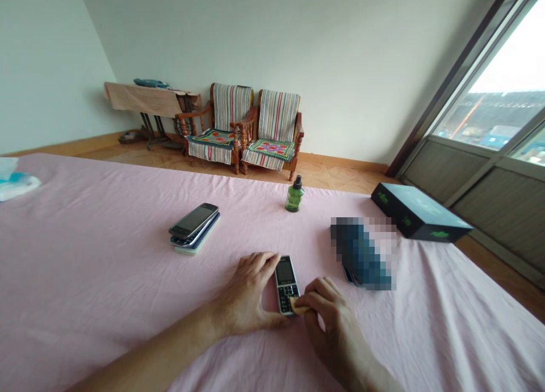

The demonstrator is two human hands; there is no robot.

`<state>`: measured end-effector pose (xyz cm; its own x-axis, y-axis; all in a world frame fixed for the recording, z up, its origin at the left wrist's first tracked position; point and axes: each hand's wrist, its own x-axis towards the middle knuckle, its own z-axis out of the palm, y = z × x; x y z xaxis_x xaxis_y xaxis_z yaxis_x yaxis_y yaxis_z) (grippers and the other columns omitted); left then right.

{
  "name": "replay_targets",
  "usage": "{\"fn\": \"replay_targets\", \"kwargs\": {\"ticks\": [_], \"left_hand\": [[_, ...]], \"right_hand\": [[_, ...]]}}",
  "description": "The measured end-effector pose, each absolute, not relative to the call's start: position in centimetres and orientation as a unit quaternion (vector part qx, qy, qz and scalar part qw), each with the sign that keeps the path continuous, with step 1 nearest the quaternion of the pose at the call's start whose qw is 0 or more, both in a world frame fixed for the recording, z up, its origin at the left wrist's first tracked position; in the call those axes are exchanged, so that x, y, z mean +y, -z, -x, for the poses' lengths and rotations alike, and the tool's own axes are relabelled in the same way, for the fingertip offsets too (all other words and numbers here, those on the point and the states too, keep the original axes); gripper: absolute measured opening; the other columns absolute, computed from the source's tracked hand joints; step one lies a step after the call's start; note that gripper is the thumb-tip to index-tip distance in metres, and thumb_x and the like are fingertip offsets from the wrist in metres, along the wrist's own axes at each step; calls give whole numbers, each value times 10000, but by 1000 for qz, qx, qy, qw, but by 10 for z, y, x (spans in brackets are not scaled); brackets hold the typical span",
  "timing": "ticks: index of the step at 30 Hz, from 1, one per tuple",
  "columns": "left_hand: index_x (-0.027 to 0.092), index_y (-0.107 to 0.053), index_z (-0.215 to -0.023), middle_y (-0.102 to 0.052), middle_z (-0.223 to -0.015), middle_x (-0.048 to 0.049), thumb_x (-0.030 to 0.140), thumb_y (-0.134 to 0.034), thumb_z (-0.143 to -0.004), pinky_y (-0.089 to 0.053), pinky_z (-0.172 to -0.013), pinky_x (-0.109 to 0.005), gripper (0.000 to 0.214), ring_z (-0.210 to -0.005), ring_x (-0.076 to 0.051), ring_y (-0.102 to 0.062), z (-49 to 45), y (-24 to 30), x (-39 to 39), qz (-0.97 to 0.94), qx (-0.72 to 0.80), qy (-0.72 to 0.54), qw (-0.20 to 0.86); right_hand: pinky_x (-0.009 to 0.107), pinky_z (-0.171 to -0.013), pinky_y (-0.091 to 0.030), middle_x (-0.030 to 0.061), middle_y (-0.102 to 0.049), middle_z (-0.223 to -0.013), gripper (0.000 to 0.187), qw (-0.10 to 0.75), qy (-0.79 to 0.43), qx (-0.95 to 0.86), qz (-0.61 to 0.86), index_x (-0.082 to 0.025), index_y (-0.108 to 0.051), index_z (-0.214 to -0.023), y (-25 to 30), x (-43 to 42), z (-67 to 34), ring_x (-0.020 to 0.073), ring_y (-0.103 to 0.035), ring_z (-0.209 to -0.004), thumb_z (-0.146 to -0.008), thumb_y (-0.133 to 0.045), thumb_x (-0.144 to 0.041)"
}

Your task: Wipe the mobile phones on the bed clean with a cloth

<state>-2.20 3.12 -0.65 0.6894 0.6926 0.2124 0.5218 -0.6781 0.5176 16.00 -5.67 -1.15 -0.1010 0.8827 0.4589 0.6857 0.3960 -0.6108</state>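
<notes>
Pink cloth [106,256] surface: left hand [247,293] grips keypad phone [284,273] endwise, right hand [334,318] pinches yellowish pad [298,308]; wiping apparently under way, unfinished.

Soft daylight from right (window [506,80] overexposed)

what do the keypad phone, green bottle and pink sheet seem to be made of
Keypad phone: probably plastic, with smooth black face; silvery edge could be metal.
Green bottle: see-through body, so plastic or glass, slightly shiny.
Pink sheet: matt fabric, perhaps cotton, judging by soft wrinkles.
</notes>
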Motion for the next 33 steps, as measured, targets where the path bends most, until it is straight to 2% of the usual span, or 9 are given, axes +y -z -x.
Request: {"fn": "replay_targets", "kwargs": {"ticks": [5,11,17,22,27,33], "left_hand": [[212,-399,-1380,-478,-1327,-128,560,-780,-587,-337,-1035,-482,946,-1212,-344,-443,21,6,30,-893,340,-202,215],[193,-394,-1368,-473,-1326,-129,458,-760,-633,-345,-1035,-449,862,-1204,-325,-450,20,10,30,-898,329,-216,198],[201,-390,-1376,-473,-1331,-126,523,-799,-576,-341,-1039,-471,955,-1218,-336,-442,22,9,31,-895,339,-203,206],[203,-388,-1381,-466,-1338,-136,563,-808,-552,-338,-1036,-484,997,-1223,-345,-436,22,7,31,-895,341,-195,213],[178,-399,-1370,-473,-1328,-137,468,-782,-622,-338,-1044,-463,889,-1218,-326,-445,21,9,30,-897,333,-208,203],[177,-391,-1385,-452,-1347,-134,529,-820,-562,-352,-1038,-470,993,-1227,-339,-428,21,9,29,-893,342,-202,210]], "right_hand": [[299,-649,-412,52,-584,-793,288,376,-129,-746,533,-196,-654,-759,13,-56,-152,186,-522,-764,-770,-467,23],[303,-666,-402,46,-583,-841,363,346,-124,-768,524,-223,-670,-889,10,-55,-141,196,-513,-803,-738,-484,49],[298,-651,-384,46,-580,-774,261,368,-135,-742,544,-193,-645,-721,9,-53,-153,186,-513,-761,-790,-502,15],[290,-648,-380,44,-578,-776,267,382,-135,-737,541,-189,-645,-730,12,-55,-156,177,-514,-758,-793,-493,22],[293,-668,-379,43,-589,-814,278,360,-147,-755,528,-206,-661,-778,11,-56,-146,186,-511,-790,-775,-510,27],[294,-645,-367,48,-585,-756,262,380,-140,-723,560,-176,-653,-701,10,-53,-159,180,-514,-749,-785,-494,15]]}}
